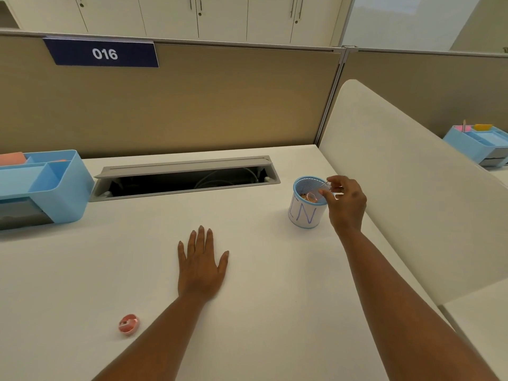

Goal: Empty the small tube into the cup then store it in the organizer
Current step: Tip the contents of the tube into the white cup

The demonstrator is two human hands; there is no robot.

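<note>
A: What's on the bench, big stuff first?

B: White laminate desk (115, 270) against a tan fabric partition (192, 105) with a navy "016" sign (101, 53). Grey cable-tray hatch (187, 177) is open at the back of the desk, cables visible inside. Light blue plastic desk organizer (55, 188) sits at the far left edge, open compartments on top, grey drawer section below. A second blue organizer (479, 144) is on the neighbouring desk, far right.

A: Cup?

B: Light blue mesh cup (306, 202) with a white paper label marked "IN", upright, right of the hatch, well apart from the near organizer. Orange-ish contents visible inside, too small to identify.

A: Hands?

B: Left hand (202, 264) flat on the desk, palm down, fingers spread and released, holding nothing. Right hand (347, 202) is at the cup's right rim, fingers pinched around a small clear plastic tube (320, 191).

A: Tube position?

B: Tilted, open end angled down inside the cup's mouth, over the contents. Can't tell what's left in it.

A: Anything else?

B: Small round pink-red cap-like piece (129, 323) lying on the desk near the front left, just beside the left forearm, not touching.
</note>
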